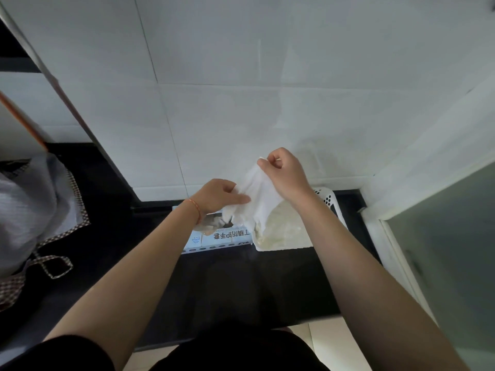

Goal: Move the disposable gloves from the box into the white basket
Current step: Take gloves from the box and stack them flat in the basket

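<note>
- The right hand (285, 174) pinches the top edge of a bunch of white gloves (257, 199) between thumb and curled fingers, raised in front of the wall tiles (241, 76)
- The left hand (218, 195) holds the lower left part of the same bunch, thumb on top and fingers curled behind it, a thin red cord at its wrist
- The bunch hangs down from the right hand's pinch, its long axis running from upper right to lower left; its lower end sits over the gap between the box and the basket
- The white basket (330, 199) lies directly below and to the right of the bunch, under the right forearm, so the right hand is the nearer one for lowering the gloves in; my judgement is that the coming move is a short drop down and rightward
- The basket already holds a pale, crumpled heap that looks like more gloves, filling much of its floor
- The glove box (214, 238) stands just left of the basket, touching or nearly touching it, on the dark counter (241, 285); its opening is mostly hidden by the left hand and the hanging gloves, so how much is left inside cannot be told
- A grey cloth with checked trim (34, 204) lies far left on the counter, well apart from the work
</note>
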### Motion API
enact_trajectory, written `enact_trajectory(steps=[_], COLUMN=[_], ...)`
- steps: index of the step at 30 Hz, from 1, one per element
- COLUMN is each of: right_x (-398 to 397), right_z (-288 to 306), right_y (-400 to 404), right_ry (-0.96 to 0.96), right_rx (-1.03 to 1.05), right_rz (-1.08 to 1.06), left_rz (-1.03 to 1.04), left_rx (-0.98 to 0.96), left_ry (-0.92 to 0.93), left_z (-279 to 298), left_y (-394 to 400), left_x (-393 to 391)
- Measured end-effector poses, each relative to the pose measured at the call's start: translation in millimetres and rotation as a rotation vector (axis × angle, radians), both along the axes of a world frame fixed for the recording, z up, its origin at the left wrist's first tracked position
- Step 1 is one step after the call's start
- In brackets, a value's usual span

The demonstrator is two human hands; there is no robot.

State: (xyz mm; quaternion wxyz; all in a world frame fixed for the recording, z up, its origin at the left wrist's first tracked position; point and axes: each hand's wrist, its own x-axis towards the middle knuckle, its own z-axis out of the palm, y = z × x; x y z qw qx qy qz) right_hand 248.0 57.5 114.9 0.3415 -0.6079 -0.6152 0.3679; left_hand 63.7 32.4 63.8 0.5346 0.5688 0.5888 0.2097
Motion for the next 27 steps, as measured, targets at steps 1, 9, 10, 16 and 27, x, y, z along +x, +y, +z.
enact_trajectory(steps=[1,9,10,16,27], right_x=[8.0,78.0,86.7,140.3,187.6], right_z=[-1.0,-36.7,-44.1,-89.0,-126.3], right_y=[1.7,10.6,11.4,15.2,35.8], right_ry=[0.011,0.416,0.431,0.12,-0.21], right_rx=[-0.025,-0.585,-0.635,-0.649,-0.492], right_rz=[-0.046,-0.127,-0.139,-0.211,0.004], left_rz=[-0.025,-0.124,-0.117,-0.213,-0.171], left_rx=[-0.031,-0.274,-0.303,-0.166,0.494], left_ry=[-0.009,-0.339,-0.268,0.304,0.792], left_z=[2.8,10.9,4.8,-47.4,-85.6], left_y=[0.8,32.9,38.6,72.6,58.7], left_x=[0.6,23.4,31.1,99.8,172.5])
